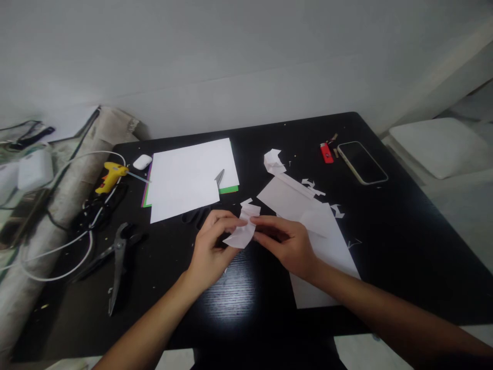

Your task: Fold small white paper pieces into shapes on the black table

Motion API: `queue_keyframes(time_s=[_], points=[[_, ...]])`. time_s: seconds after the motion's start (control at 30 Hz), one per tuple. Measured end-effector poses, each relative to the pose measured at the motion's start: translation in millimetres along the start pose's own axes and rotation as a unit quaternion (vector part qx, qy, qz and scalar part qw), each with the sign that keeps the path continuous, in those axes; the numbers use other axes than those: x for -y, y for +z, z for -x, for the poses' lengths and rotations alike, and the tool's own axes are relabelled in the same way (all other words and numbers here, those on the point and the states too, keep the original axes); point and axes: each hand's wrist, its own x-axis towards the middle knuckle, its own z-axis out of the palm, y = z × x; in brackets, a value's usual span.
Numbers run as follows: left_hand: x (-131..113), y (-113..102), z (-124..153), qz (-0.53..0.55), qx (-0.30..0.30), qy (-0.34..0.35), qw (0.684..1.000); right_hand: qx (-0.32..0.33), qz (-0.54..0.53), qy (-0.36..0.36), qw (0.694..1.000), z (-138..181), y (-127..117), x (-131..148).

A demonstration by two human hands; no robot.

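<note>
Both my hands meet over the middle of the black table (404, 241). My left hand (210, 249) and my right hand (287, 241) pinch a small white cut paper piece (243, 226) between their fingertips, holding it just above the tabletop. Right of my right hand a larger white sheet (327, 241) lies flat, partly under my forearm. A folded white paper shape (274, 162) sits farther back, with small paper scraps (314, 187) near it.
A stack of white and coloured paper (188, 177) with scissors (219, 179) lies at centre back. A yellow glue gun (110, 174), white earbud case (142, 162), pliers (117, 257) and cables are at left. A red lighter (326, 152) and phone (362, 162) are at back right.
</note>
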Motion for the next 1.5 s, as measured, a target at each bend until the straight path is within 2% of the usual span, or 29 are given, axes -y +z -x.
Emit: queue_keyframes(time_s=[0.13, 0.27, 0.5, 0.6, 0.7, 0.83, 0.93, 1.07, 1.3, 1.5], points=[[2.3, -0.2, -0.7, 0.015, 0.031, 0.0, 0.999, 0.017, -0.051, 0.043, 0.998, -1.9, -0.8, 1.1], [5.1, 0.4, -0.4, 0.035, 0.038, -0.004, 0.999, 0.032, -0.066, 0.051, 0.996, -3.4, -2.1, 2.8], [1.3, -0.9, 1.2, 0.011, 0.017, -0.032, 0.999, 0.023, 0.005, 0.018, 1.0, -4.6, -2.7, -3.3], [-1.0, 0.5, 3.0, 0.038, -0.01, -0.073, 0.997, 0.02, 0.033, 0.012, 0.999, -5.4, -2.6, -8.0], [-4.1, 1.8, 2.6, 0.11, -0.025, -0.138, 0.984, 0.044, -0.003, 0.034, 0.998, -5.7, -1.8, -10.8], [-7.9, 1.7, -2.0, 0.191, -0.012, -0.214, 0.958, 0.058, -0.02, 0.026, 0.998, -5.7, -0.9, -10.1], [-7.8, 1.5, -4.6, 0.202, -0.009, -0.244, 0.949, 0.062, -0.02, 0.017, 0.998, -5.6, -0.7, -7.7], [-5.0, 2.2, -4.7, 0.183, -0.022, -0.246, 0.952, 0.061, -0.047, 0.021, 0.997, -4.5, 0.0, -6.2], [-6.6, 4.0, -4.2, 0.175, 0.003, -0.238, 0.955, 0.055, -0.134, 0.071, 0.987, -2.2, 2.2, -5.7], [-7.5, 5.5, -3.0, 0.219, 0.005, -0.212, 0.953, 0.059, -0.131, 0.08, 0.986, -2.6, 2.2, -3.3]])
